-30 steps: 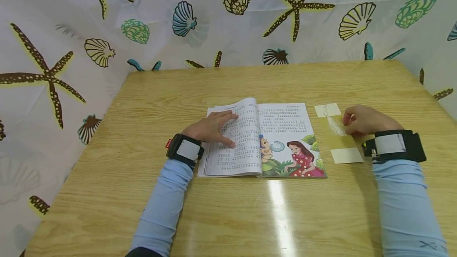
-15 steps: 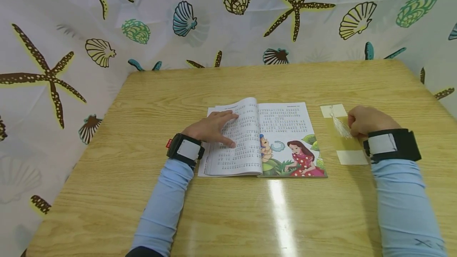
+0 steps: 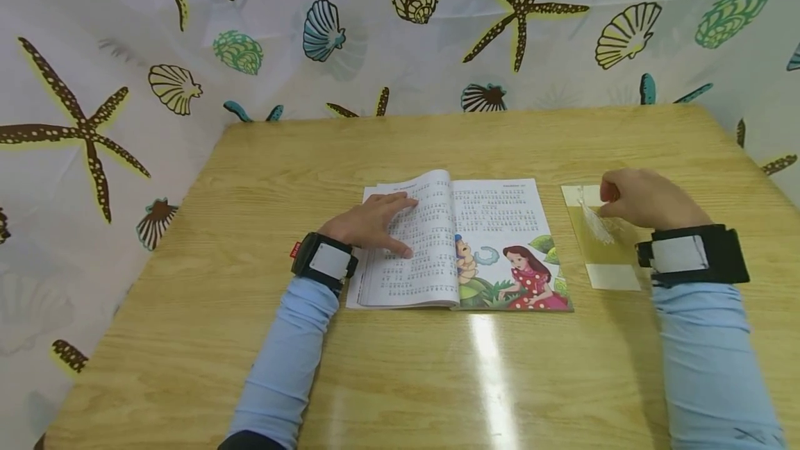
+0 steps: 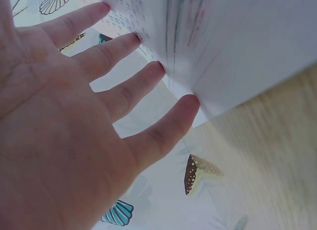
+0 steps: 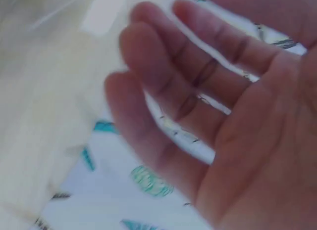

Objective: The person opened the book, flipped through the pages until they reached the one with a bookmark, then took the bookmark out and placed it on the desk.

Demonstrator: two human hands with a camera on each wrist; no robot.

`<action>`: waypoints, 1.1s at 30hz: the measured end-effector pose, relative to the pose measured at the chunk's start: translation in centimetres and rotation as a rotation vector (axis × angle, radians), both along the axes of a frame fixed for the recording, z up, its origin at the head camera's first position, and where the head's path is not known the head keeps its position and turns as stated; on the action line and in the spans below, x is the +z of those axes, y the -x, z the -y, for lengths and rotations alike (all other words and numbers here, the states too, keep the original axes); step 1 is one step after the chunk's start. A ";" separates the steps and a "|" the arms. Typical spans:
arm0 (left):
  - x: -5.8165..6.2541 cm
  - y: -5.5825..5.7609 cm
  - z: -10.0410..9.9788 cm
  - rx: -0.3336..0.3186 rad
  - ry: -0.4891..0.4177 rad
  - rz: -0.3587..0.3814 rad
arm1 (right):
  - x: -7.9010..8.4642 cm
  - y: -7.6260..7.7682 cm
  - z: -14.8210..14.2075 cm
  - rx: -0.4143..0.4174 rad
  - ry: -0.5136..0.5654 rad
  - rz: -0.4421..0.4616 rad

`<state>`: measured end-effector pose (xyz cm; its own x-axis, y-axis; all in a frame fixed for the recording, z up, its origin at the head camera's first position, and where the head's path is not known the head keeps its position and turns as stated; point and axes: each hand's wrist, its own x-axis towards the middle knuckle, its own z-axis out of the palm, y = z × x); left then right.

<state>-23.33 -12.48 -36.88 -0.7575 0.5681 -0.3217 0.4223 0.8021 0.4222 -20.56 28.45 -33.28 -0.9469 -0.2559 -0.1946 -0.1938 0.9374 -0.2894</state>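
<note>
My left hand [image 3: 373, 223] rests on the left page of an open book [image 3: 419, 276], fingers spread and thumb apart. In the left wrist view, the fingertips [image 4: 187, 104] touch the page's surface near its edges. My right hand [image 3: 653, 201] is over the upper right part of a see-through, yellowish bookmark [image 3: 594, 245] with white end panels and a white tassel [image 3: 595, 221]. Its fingers [image 5: 168, 86] are loosely bent, with nothing visible between them in the right wrist view. The bookmark's right edge is partly hidden under the hand; contact with it cannot be told.
The book's right page [image 3: 494, 207] bears text and a picture of a girl in a red dress. Everything lies on a wooden table [image 3: 400, 380]. Behind and to the left hangs a white curtain [image 3: 262, 5] printed with shells and starfish.
The bookmark has shifted to the right, away from the book, and then turned slightly. My right hand followed it, then moved a little toward its far end. The left hand stays put.
</note>
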 end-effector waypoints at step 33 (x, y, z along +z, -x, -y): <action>0.1 -0.2 -0.1 0.002 0.017 -0.012 | -2.2 -0.2 7.9 0.161 0.019 0.045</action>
<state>-23.15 -12.33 -36.82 -0.7625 0.5613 -0.3218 0.4258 0.8098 0.4036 -20.39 20.58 -35.50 -0.8838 -0.4077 -0.2295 -0.3274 0.8894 -0.3190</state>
